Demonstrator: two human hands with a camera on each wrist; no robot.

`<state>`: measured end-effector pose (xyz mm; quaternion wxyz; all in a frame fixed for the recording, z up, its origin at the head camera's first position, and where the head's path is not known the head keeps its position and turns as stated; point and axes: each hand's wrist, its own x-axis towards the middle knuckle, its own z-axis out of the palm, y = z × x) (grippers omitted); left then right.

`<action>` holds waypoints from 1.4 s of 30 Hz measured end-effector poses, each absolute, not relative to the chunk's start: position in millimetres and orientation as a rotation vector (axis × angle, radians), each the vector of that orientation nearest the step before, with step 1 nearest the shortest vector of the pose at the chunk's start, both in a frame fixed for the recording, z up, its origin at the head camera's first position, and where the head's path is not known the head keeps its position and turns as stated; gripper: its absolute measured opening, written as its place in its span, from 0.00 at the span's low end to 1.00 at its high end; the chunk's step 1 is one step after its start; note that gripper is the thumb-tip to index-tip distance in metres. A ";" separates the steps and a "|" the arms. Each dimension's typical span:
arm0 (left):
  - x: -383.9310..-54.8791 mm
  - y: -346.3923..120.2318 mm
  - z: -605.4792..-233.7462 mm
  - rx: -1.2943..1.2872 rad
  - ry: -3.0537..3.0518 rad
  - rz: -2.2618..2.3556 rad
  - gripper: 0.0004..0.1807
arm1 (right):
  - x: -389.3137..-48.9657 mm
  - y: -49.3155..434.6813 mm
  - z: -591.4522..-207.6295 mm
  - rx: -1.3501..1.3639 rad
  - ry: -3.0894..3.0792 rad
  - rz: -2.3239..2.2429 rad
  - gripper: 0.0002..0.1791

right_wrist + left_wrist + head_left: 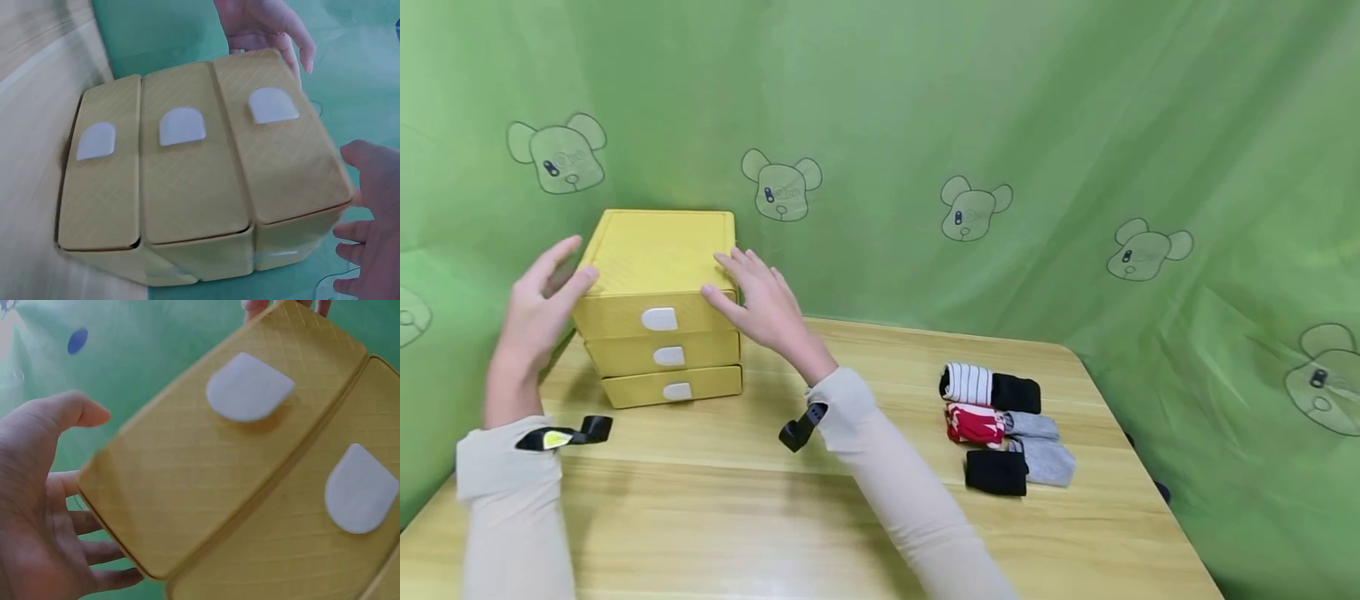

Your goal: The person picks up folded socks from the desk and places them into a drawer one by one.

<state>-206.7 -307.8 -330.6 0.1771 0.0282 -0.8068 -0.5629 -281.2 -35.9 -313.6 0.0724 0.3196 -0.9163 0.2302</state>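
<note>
A yellow three-drawer storage box (658,250) stands at the back left of the table, with a white tab handle (659,319) on each drawer. My left hand (538,312) is at the box's upper left edge, thumb and fingers spread apart. On the opposite side, my right hand (763,304) lies along the upper right edge with extended fingers. In the left wrist view, the left fingers (103,552) reach behind the top drawer's side. The right wrist view has the right hand (381,231) beside that drawer's corner, all three drawers pushed in.
On the right of the wooden table (715,517) lie several folded cloth bundles like rolled socks: striped (967,384), black (996,472), red and white (975,424), and grey (1047,462). A green curtain (865,92) with bear faces hangs behind and along the sides.
</note>
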 end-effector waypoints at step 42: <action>-273.6 -137.8 -348.1 -0.380 -2.318 -1.560 0.34 | -277.3 163.5 -345.5 0.620 -2.362 1.330 0.26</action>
